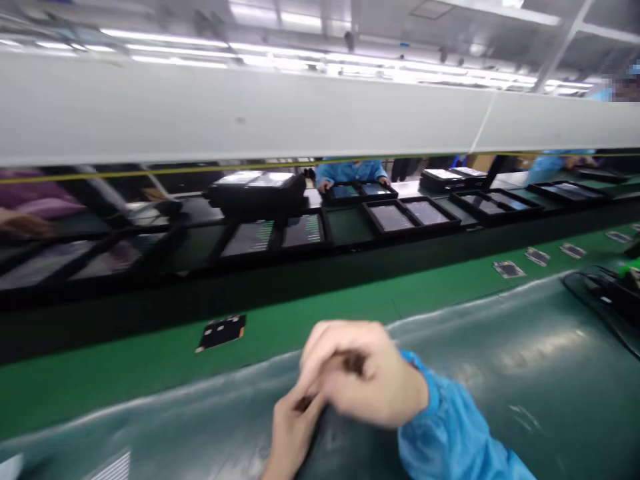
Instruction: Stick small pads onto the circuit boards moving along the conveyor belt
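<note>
Dark narrow strip (314, 440) shows along the edge of the left hand (293, 430), low in front of the person, above the dull green mat (475, 353); the hands hide most of it, and I can't tell what it is. The right hand (370, 377), blurred, curls over with bent fingers and meets the left one's fingertips. Whether either holds anything between its fingers, I cannot tell. A blue sleeve (445, 427) covers the right wrist. At the near left corner a striped white piece (116, 467) is cut off by the edge of sight.

Beyond the mat runs a brighter green strip (360, 300). On it lie a black plate (223, 333) with pale spots and, well to the right, a row of small boards (509, 269). A black device (613, 293) with a looping cable is cut off at the right.

Farther back, a two-compartment black tray (278, 233) has a glossy panel in each half; another (409, 215) carries two paler panels. A stack of black trays (257, 197) stands behind, panels showing on top. Across the line, a co-worker's hands hold one more tray (359, 193); an overhead white panel (300, 117) hides the head.
</note>
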{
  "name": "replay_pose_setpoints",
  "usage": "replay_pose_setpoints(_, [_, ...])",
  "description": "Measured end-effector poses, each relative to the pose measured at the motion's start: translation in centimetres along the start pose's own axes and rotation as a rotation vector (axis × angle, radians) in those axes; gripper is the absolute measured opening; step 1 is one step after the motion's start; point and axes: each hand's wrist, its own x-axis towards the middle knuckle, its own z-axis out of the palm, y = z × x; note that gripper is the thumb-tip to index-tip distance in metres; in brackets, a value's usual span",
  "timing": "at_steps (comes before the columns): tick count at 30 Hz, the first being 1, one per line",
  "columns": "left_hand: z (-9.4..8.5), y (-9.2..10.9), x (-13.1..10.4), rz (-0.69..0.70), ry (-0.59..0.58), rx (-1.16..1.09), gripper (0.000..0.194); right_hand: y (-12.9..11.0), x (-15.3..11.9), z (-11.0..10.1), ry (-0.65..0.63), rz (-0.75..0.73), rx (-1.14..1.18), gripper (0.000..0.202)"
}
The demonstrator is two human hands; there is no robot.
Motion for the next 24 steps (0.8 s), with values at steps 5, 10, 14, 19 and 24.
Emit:
replay_pose_setpoints(5, [-2.2,1.2,-1.3,-0.056,-0.107,-0.045,0.021,4.8,1.1,-3.4,0.341,0.168,-0.330,0.014])
replay_pose_setpoints(10, [-4.5,-0.1,-2.1,-0.127,-0.031,-0.090,0.020,15.9,2.7,-2.2,0.079,0.336,-0.616,0.013])
replay_pose_setpoints(14, [-4.8,-0.6,-2.4,-0.091,-0.084,-0.112,0.014,21.6,6.5,2.0,-0.223,0.361,-0.837,0.049])
replay_pose_setpoints(19, [-5.1,-0.9,-1.9,-0.047,-0.083,-0.119,0.019,24.4,10.8,5.1,-0.416,0.407,-0.901,0.079])
replay_pose_setpoints(24, [-6.1,-1.1,-2.3,-0.017,-0.108,-0.023,0.028,23.7,9.9,6.5,-0.410,0.414,-0.956,0.052])
